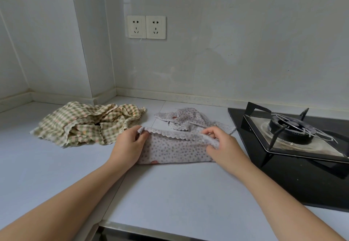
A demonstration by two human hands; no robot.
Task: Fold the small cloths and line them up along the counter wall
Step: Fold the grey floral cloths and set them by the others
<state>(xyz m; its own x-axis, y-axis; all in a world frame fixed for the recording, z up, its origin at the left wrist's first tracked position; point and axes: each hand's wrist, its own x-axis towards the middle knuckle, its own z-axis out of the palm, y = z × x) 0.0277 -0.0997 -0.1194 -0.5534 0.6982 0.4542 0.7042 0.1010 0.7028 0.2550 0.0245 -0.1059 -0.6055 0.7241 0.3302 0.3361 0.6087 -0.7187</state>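
Observation:
A white cloth with small grey dots [173, 149] lies folded over on the counter in front of me. My left hand [128, 144] pinches its upper left corner. My right hand [222, 143] pinches the upper right corner, the scalloped edge raised between the two hands. Behind it lies another dotted cloth [188, 120], crumpled and unfolded. To the left sits a rumpled heap of green-and-beige checked cloths [83, 123].
A black gas hob [302, 176] with a metal burner and pan support [294, 129] fills the counter's right side, close to my right hand. The pale counter wall [188, 93] runs along the back, with two wall sockets [146, 27] above. The counter's front edge is near the bottom.

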